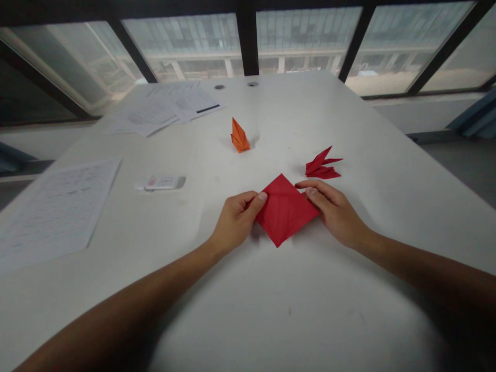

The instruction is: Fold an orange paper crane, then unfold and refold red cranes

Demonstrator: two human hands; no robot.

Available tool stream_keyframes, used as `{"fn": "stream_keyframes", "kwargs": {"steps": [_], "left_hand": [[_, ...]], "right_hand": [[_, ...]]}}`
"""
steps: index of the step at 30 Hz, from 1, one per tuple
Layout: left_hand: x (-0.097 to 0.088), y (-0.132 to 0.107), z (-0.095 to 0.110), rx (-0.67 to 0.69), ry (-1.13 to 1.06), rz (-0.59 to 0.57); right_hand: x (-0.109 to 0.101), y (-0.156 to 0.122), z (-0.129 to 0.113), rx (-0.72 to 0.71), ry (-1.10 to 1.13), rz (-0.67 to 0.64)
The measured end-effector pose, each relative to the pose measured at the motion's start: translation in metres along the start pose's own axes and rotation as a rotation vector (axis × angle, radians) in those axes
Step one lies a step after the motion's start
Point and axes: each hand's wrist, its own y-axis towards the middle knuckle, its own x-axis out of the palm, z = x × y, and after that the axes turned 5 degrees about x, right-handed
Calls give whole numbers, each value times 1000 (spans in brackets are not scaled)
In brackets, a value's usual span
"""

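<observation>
A folded square of red origami paper (pixel 285 212) is held between my two hands, one corner pointing toward me. My left hand (pixel 238 217) pinches its left corner, thumb on top and fingers underneath. At the right corner, my right hand (pixel 335 209) grips the paper, with the thumb near the edge and the index finger reaching along the upper right side. Just beyond my right hand lies a red folded paper figure (pixel 323 165) with several pointed ends. An orange folded paper figure (pixel 239 136) stands farther off, left of the middle.
On the white table (pixel 232 320), a small white and grey packet (pixel 165 183) lies to the left. A printed sheet (pixel 58 206) rests at the left edge, and several more papers (pixel 163 108) overlap at the far left. Windows (pixel 306 41) line the far side.
</observation>
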Motion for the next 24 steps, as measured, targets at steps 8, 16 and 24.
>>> {"fn": "stream_keyframes", "kwargs": {"steps": [8,16,24], "left_hand": [[2,6,1,-276,-695,9],[4,-1,5,-338,-752,-127],[3,-4,-5,-90,-520,-87]], "right_hand": [[3,-8,2,-34,76,-217],[6,-12,-1,117,241,-284],[4,-6,4,50,296,-71]]}}
